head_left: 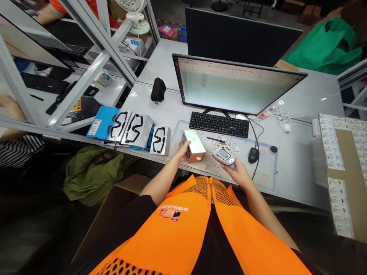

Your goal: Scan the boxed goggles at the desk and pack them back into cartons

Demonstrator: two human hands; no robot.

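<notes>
- White-orange box point(195, 144), mid-frame: your left hand point(182, 150) is gripping one side only, possibly risking a slip.
- Handheld scanner point(224, 155), right of centre: your right hand point(240, 173) is holding it.

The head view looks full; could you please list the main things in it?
Desk: 1, pale, centre
Small box: 1, white and orange, left hand
Device: 1, grey, right hand
Monitors: 2, black, behind keyboard
Keyboard: 1, black, before monitors
Mouse: 1, black, right of keyboard
Pouch: 1, black, left of monitors
Boxes: at least 3, silver-grey, left on desk
Bag: 1, green, top right
Left hand: 1, bare, holding small box
Right hand: 1, bare, gripping device
</notes>
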